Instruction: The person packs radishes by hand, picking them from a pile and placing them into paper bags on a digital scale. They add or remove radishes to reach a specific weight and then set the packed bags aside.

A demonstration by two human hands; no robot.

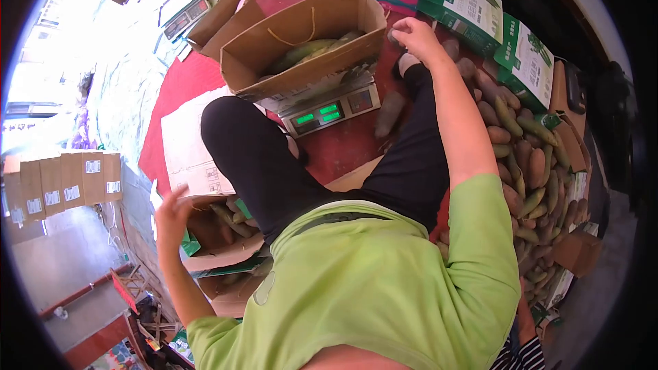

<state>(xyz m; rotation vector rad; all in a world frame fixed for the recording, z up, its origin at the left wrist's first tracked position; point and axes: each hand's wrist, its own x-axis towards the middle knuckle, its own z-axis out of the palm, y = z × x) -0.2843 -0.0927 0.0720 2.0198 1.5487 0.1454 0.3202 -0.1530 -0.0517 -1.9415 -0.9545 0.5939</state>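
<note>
My right hand [415,35] is stretched forward to the right of the open brown cardboard gift bag. Its fingers are curled around a dull purplish-brown root [393,37], probably a sweet potato, partly covered by the fingers. The bag [308,72] has a string handle and holds long green roots [301,55] that look like radishes. It stands on a digital scale [332,111] with lit green digits. My left hand [173,214] is raised at the left, fingers apart and holding nothing, beside an open carton [223,258] with green and brown roots inside.
A large heap of green and reddish-brown roots [528,164] lies at the right. Green printed boxes [473,10] line the back right. Another scale [184,10] stands at the back left. Several brown cartons [62,181] are at the far left. One loose root [390,114] lies beside the front scale.
</note>
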